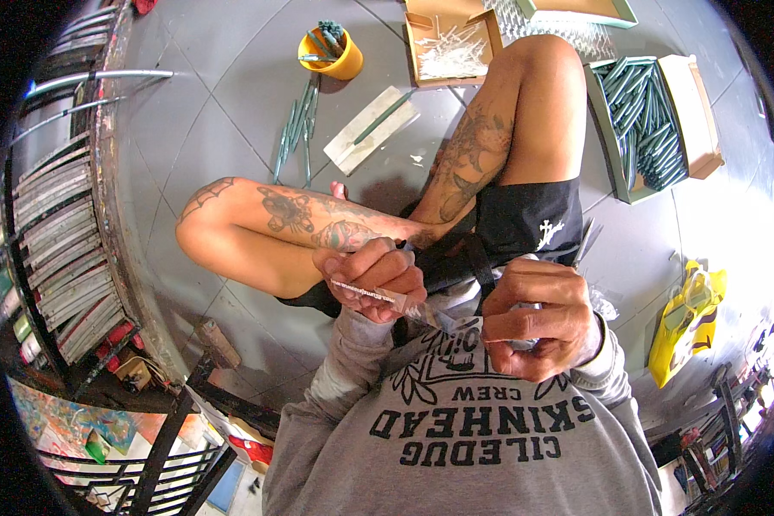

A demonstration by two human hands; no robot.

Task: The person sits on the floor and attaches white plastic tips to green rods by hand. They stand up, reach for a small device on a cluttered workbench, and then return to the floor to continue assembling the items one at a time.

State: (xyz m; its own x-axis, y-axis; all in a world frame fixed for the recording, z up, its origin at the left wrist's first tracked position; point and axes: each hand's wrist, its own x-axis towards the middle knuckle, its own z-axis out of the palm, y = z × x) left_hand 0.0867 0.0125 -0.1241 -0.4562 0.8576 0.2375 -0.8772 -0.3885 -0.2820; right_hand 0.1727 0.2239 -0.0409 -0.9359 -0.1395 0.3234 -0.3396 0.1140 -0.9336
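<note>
A clear, narrow plastic strip (428, 315) with white print stretches between my hands, above my lap. My left hand (370, 277) is closed, pinching the printed end of it. Opposite, my right hand (537, 316) has its fingers curled round the other end, where more clear plastic shows under the fingers. Just past that hand stick out the metal blades of scissors (586, 243); whether it holds them I cannot tell. Some crumpled clear plastic (605, 306) lies beside my right wrist.
On the tiled floor stand a yellow cup (342, 65) of dark green pens, a carton (423, 19) of white sticks and a box (621, 176) full of green pens. One pen lies on a pale board (346, 153). A yellow bag (690, 322) is at right, a rack (56, 249) at left.
</note>
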